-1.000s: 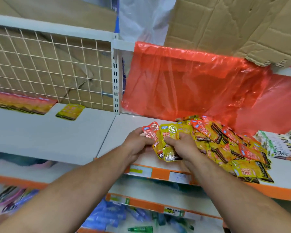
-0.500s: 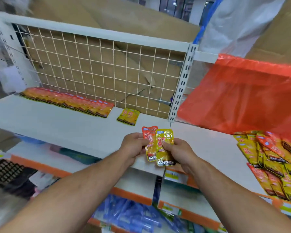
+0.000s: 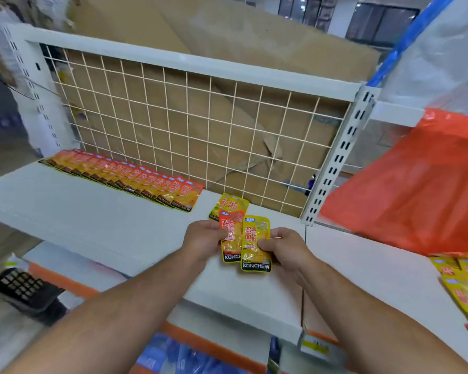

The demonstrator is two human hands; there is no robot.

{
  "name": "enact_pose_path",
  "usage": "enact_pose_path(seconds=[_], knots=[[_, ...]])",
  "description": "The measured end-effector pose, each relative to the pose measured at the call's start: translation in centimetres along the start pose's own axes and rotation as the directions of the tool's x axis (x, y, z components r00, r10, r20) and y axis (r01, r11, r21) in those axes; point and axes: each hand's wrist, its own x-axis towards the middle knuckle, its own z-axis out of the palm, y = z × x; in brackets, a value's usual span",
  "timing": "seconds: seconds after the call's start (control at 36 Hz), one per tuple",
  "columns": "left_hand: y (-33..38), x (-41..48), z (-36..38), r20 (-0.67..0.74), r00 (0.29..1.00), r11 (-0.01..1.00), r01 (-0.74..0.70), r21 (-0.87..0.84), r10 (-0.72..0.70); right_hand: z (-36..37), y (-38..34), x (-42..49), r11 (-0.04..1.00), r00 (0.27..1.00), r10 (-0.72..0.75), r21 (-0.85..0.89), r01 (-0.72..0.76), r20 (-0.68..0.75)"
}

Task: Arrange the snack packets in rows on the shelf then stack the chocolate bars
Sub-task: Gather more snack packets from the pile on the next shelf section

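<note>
My left hand (image 3: 203, 240) pinches an orange-topped snack packet (image 3: 231, 240), and my right hand (image 3: 284, 248) pinches a yellow snack packet (image 3: 255, 245) beside it; both packets hang upright over the white shelf (image 3: 92, 217). A long overlapping row of orange packets (image 3: 125, 178) lies along the back of the shelf by the wire grid. Two yellow packets (image 3: 231, 205) lie just behind my hands. More yellow packets in a loose pile (image 3: 462, 287) show at the right edge. No chocolate bars are visible.
A white wire grid (image 3: 195, 136) backs the shelf, with cardboard behind it. A red plastic bag (image 3: 416, 190) covers the right shelf section past the slotted upright (image 3: 335, 157). Lower shelves hold blue packs (image 3: 179, 354). A dark calculator-like object (image 3: 22, 288) lies low left.
I have turned left from the loose pile toward the left shelf section, carrying the two packets along. The row of orange packets has come into full view.
</note>
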Motion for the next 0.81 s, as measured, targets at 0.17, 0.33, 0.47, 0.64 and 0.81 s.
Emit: enact_pose_path(seconds=[0.17, 0.33, 0.47, 0.64, 0.81], knots=[[1.4, 4.4, -0.4, -0.107, 0.994, 0.992, -0.003, 0.127, 0.016, -0.1, -1.6, 4.4, 1.000, 1.000, 0.006, 0.000, -0.006, -0.003], [2.0, 7.7, -0.9, -0.188, 0.982, 0.982, -0.001, 0.187, 0.037, 0.2, -2.3, 7.7, 0.999, 0.997, 0.039, -0.034, -0.041, -0.061], [2.4, 9.9, -1.7, -0.199, 0.979, 0.979, -0.008, 0.205, 0.050, 1.2, -2.5, 10.0, 0.997, 0.995, 0.054, -0.050, -0.059, -0.088], [3.0, 12.0, -2.3, -0.160, 0.986, 0.969, -0.015, 0.245, 0.055, 2.6, -2.1, 12.4, 0.990, 0.974, 0.094, -0.086, -0.114, -0.205], [3.6, 13.8, -2.8, -0.109, 0.991, 0.940, -0.031, 0.341, 0.072, 3.5, -3.5, 12.0, 0.911, 0.941, 0.036, -0.377, -0.170, -0.337]])
